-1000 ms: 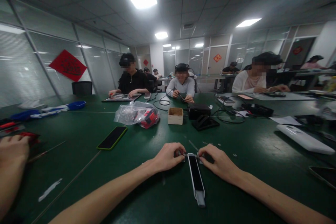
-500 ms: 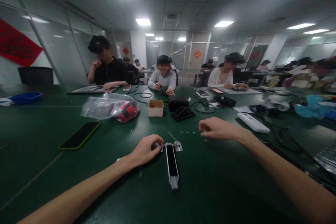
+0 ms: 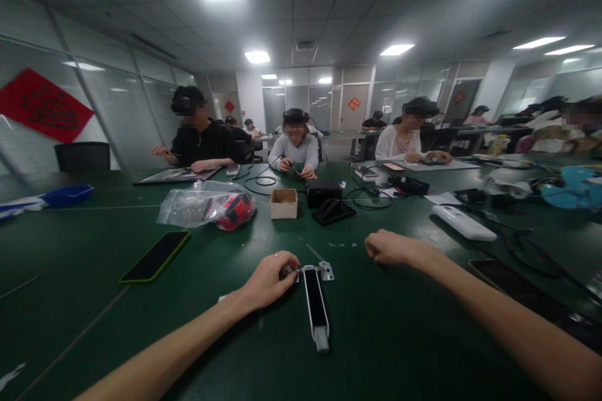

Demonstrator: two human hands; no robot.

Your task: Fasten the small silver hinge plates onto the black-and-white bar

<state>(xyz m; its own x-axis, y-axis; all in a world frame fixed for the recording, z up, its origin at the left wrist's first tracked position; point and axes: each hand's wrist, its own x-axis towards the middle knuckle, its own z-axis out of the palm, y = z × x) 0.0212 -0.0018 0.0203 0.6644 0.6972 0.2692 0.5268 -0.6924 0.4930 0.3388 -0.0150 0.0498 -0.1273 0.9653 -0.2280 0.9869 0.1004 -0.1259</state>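
Observation:
A long black bar with a white frame and grey end (image 3: 316, 307) lies lengthwise on the green table. At its far end a silver metal bracket (image 3: 326, 270) with holes sticks out to the right. My left hand (image 3: 273, 279) rests on the table, thumb and fingers closed on the bracket's left side, which they mostly cover. My right hand (image 3: 389, 247) is apart from the bar, its fingers curled together down at the table top; what they pinch, if anything, is hidden. Just left of it lies a tiny light ring-like piece (image 3: 354, 245).
Beyond the hands stand a small open cardboard box (image 3: 283, 205) and a black box (image 3: 324, 193). A plastic bag with red items (image 3: 207, 205) and a green-edged phone (image 3: 155, 257) lie left. A white device (image 3: 463, 222) and cables lie right. Several people sit opposite.
My right hand has lowered to the table and its fingers have closed, covering a small piece that showed there before. My left hand keeps its hold on the bracket. The view has tilted up slightly.

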